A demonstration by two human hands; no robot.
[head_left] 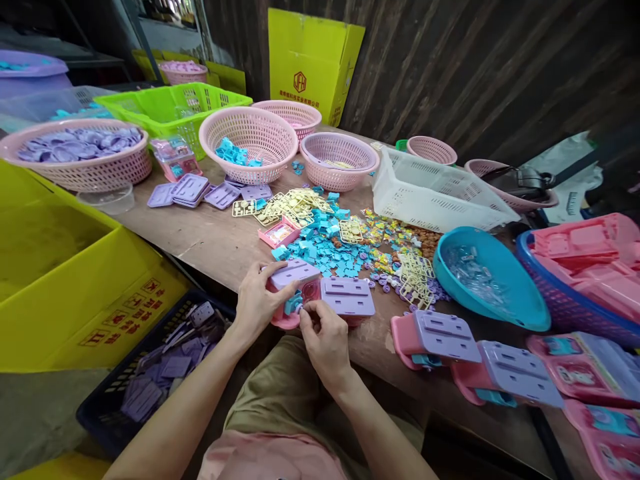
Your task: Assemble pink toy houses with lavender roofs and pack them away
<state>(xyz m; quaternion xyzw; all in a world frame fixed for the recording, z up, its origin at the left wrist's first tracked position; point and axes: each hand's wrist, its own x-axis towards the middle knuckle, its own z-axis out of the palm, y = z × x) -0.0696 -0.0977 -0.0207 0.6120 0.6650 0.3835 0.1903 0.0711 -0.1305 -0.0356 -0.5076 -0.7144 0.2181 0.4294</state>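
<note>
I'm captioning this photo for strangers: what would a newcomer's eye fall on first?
Probably the scatter of small turquoise pieces on the table, just beyond the pink-and-purple toy that the left hand steadies and the right hand touches. Next, likely the tall yellow carton at the back, before the dark wall, and the lime-green basket at the back left.

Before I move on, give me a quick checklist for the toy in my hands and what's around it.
1. Left hand gripping the pink-and-purple toy: ok.
2. Right hand at the blue part on the toy's front: ok, fingertips are right by it.
3. Blue part fully seated: cannot tell, the fingers partly cover it.
4. Loose blue pieces close by: ok, piled just beyond the toy.
5. Gap to the neighbouring toy: cannot tell, it stands right beside yours.
</note>
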